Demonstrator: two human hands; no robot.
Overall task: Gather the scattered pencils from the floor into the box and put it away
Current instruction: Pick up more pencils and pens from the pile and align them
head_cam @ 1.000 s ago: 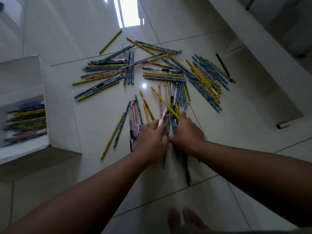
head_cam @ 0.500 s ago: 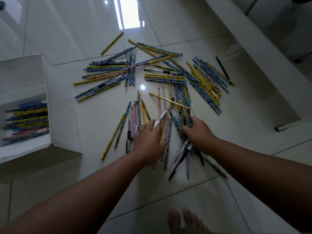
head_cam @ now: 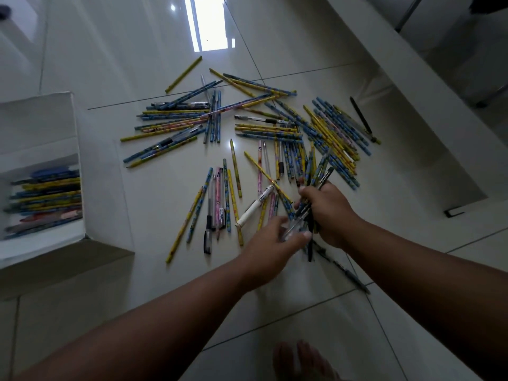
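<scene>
Several yellow, blue and pink pencils and pens (head_cam: pixel 264 127) lie scattered over the pale tiled floor. My right hand (head_cam: pixel 328 215) grips a bundle of pencils and pens (head_cam: pixel 316 177), lifted off the floor and pointing away from me. My left hand (head_cam: pixel 270 250) reaches in from the left and touches the near ends of that bundle, fingers bent around a clear pen. A white marker (head_cam: pixel 254 206) lies just left of both hands. At the left edge stands the white box (head_cam: pixel 41 243), with several pencils stacked inside.
A white ledge or low wall (head_cam: pixel 412 86) runs diagonally along the right side. A small dark object (head_cam: pixel 453 213) lies by its base. A dark pen (head_cam: pixel 346 273) rests on the floor under my right forearm. My bare toes (head_cam: pixel 299 358) show at the bottom.
My right hand has closed on a bunch of pencils and raised it off the floor. My left hand left the white marker and moved right to the bundle's near ends.
</scene>
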